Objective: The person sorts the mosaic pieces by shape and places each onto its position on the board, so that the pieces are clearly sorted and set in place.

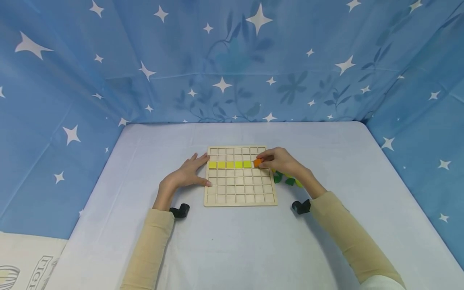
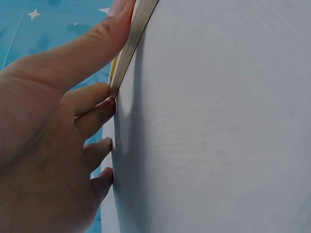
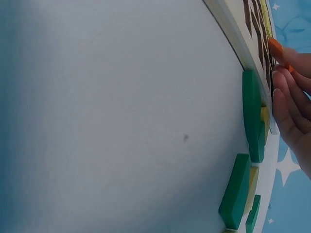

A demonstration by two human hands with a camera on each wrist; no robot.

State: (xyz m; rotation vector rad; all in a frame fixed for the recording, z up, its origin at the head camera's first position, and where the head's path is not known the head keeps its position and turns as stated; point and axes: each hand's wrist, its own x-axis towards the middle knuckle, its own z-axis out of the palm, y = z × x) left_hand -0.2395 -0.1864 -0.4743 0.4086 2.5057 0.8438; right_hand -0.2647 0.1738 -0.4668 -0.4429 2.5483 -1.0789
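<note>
A pale wooden grid board (image 1: 240, 197) lies on the white table, its cells divided by thin ridges. Along one row run several yellow square tiles (image 1: 230, 164), from the left edge toward the right. My right hand (image 1: 284, 162) pinches an orange square tile (image 1: 257, 162) between thumb and fingertips, over the board just right of the last yellow tile; the same orange tile (image 3: 276, 48) shows in the right wrist view. With fingers spread, my left hand (image 1: 186, 172) touches the board's left edge. In the left wrist view its thumb (image 2: 104, 36) rests on the board's rim.
Loose green pieces (image 1: 278, 177) and yellow ones lie beside the board's right edge, partly under my right forearm. Black wrist-camera mounts (image 1: 180, 210) stick out at both wrists. Blue star-patterned curtain (image 1: 221, 60) encloses the table's back and sides.
</note>
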